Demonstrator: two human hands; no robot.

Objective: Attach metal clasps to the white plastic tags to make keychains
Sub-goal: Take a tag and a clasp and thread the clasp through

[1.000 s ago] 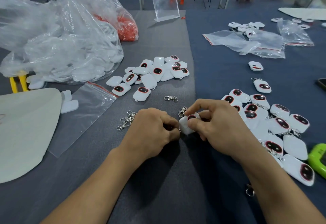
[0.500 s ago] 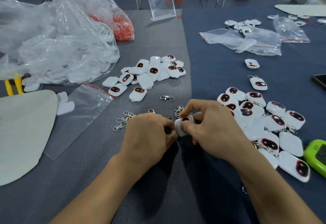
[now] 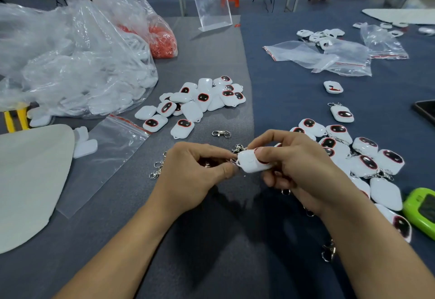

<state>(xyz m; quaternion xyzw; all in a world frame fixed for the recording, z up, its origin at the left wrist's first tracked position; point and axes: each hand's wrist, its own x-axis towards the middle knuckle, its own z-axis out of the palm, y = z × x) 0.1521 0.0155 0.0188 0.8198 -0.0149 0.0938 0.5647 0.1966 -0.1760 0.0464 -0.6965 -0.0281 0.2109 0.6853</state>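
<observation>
Head view. Pinching white tag (image 3: 249, 164) with right hand (image 3: 303, 171) over table (image 3: 207, 247) centre; pinching metal clasp (image 3: 233, 161) with left hand (image 3: 188, 176), at tag's 9 o'clock edge. Noted loose tags (image 3: 195, 100) heaped at 11 o'clock.

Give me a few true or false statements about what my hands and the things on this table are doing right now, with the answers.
1. The right hand pinches a white tag. True.
2. The left hand is open and holds nothing. False: its fingers pinch a clasp at the tag's corner.
3. A loose clasp lies just beyond the hands. True.
4. The green device sits at the far left. False: it is at the right edge.
</observation>
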